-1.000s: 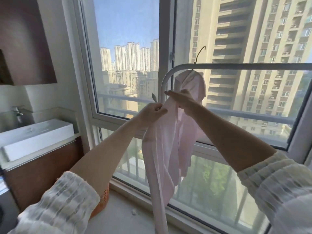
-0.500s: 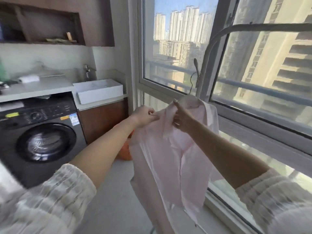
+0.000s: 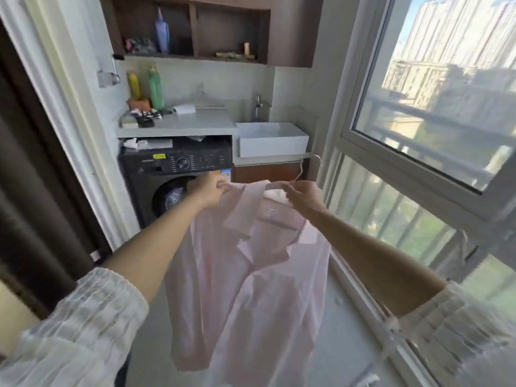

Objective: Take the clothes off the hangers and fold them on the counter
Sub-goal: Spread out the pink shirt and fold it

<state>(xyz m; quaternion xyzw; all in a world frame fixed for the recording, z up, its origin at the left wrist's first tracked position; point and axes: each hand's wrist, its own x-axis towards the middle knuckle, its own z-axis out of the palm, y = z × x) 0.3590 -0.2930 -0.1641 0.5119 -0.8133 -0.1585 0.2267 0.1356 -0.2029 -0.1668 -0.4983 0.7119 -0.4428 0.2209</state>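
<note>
A pale pink collared shirt hangs in the air in front of me, still on its hanger, whose thin hook sticks up beside my right hand. My left hand pinches the shirt's left shoulder. At the collar and right shoulder my right hand grips the shirt together with the hanger. Ahead lies the grey counter, above the washing machine.
A dark front-loading washing machine stands under the counter, a white sink to its right. Bottles and small items crowd the counter's left end. A large window runs along the right; a dark door frame along the left.
I have lifted the shirt and hanger off the drying rack at the window and turned left toward the counter. Both hands keep their hold on the shoulders.
</note>
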